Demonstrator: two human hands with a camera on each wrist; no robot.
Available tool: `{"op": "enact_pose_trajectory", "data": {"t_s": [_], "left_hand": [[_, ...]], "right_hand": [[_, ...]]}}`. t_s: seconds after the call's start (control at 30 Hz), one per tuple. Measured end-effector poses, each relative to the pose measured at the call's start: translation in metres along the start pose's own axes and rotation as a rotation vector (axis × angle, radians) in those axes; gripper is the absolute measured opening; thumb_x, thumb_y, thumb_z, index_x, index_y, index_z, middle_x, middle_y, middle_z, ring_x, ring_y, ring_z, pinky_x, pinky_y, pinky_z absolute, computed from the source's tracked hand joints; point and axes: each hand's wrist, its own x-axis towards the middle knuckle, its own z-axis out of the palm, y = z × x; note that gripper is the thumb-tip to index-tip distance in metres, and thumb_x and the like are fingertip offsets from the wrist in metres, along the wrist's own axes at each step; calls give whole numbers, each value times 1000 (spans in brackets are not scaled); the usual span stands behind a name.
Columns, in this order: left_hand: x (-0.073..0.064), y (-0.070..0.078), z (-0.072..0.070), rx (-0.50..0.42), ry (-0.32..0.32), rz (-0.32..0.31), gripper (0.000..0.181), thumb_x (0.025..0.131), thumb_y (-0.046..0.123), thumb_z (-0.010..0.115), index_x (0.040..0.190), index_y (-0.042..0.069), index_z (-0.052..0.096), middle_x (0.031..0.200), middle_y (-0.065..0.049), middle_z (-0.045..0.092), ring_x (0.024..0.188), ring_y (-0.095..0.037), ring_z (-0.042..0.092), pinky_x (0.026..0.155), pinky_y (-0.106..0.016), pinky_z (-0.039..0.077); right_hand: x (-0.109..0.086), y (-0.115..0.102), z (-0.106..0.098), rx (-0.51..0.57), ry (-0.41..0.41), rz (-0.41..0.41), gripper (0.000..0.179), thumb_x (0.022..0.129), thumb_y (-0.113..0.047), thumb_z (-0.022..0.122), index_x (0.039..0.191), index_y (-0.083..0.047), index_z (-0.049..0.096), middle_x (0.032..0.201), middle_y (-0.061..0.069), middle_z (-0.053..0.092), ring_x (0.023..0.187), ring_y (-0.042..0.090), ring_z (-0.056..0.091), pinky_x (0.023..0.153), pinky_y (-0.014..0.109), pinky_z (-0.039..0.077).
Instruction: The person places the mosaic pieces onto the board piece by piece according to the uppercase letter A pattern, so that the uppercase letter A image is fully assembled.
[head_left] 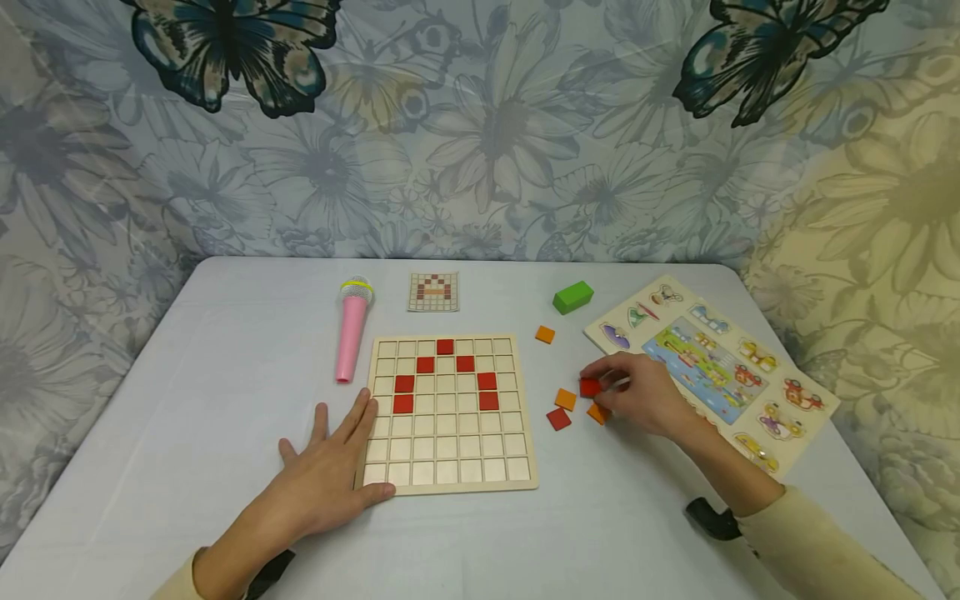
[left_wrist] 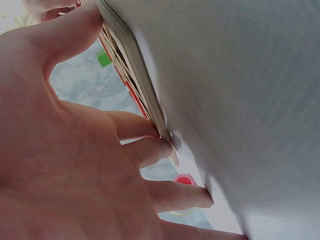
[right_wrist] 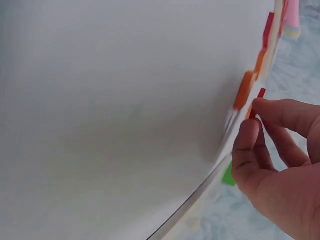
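Observation:
A wooden grid board (head_left: 446, 450) lies in the middle of the table, with several red square tiles set in an arch over its upper cells. My left hand (head_left: 322, 479) rests with fingers spread at the board's left edge, the thumb over its lower left corner. To the right of the board, my right hand (head_left: 648, 396) pinches a red square tile (head_left: 589, 387) between thumb and fingertips. In the right wrist view that tile (right_wrist: 262, 93) stands on edge in the grip. Just below lie another red tile (head_left: 558, 419) and orange tiles (head_left: 566, 400).
Behind the board lies a small pattern card (head_left: 433, 292). A pink toy microphone (head_left: 351, 337) is left of it. Farther right are a single orange tile (head_left: 545, 334), a green block (head_left: 573, 297) and a picture puzzle board (head_left: 787, 433), partly under my right forearm.

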Motion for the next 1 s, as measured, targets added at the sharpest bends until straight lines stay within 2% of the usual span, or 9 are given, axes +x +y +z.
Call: {"op": "enact_pose_trajectory", "data": {"t_s": [0.2,0.37,0.5,0.63,1.0], "left_hand": [[-1,1,0,-9,0,-3,113,86,65,73,168,12,16,178,-1,5,150,-66,13,90,-96,20],[-1,0,0,-5,0,-4,113,87,65,73,168,12,16,178,-1,6,150,-66,14,91,-96,20],[-1,0,0,-3,2,-3,113,86,65,74,168,12,17,178,-1,6,150,-66,15,91,-96,21],[-1,-1,0,-5,6,0,113,86,65,74,168,11,17,178,-2,6,150,-66,15,90,-96,21],[-2,0,-1,-9,8,-7,112,87,64,74,168,12,17,177,-2,7,151,-65,14,91,-96,20]], "right_hand": [[0,-13,8,93,-35,3,28,86,2,75,112,-8,79,111,8,74,94,21,67,77,22,58],[0,-26,17,164,-79,23,30,85,1,74,114,-8,79,106,8,73,90,21,66,71,26,59],[1,-37,27,173,-96,21,31,84,3,72,112,-9,79,106,7,74,91,21,65,74,25,58],[3,-48,39,181,-116,8,32,83,4,74,111,-10,80,103,7,73,89,21,63,70,26,56],[8,-72,61,212,-168,-67,30,80,7,81,105,-8,81,101,4,74,85,16,64,73,23,57]]}}
